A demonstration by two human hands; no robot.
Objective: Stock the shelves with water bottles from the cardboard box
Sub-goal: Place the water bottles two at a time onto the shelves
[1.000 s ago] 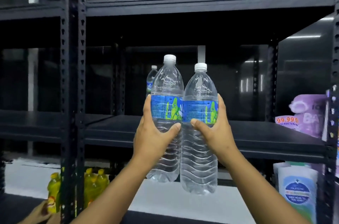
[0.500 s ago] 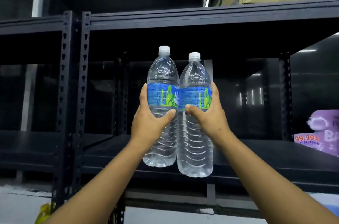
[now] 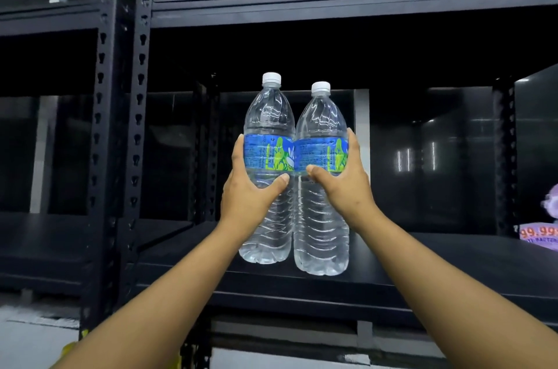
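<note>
A black metal shelf board (image 3: 453, 263) lies bare and wide open behind two upright clear plastic water bottles (image 3: 268, 175), hemmed by a perforated black upright post (image 3: 139, 139) at left and purple packaging (image 3: 543, 229) at far right.

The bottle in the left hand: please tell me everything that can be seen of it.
The left bottle is clear ribbed plastic, full of water, with a white screw cap and a blue and green label. It stands upright, its base above the dark shelf; whether it rests there cannot be told. The left hand grips it at the label, thumb in front. It stands close against the right hand's bottle.
</note>
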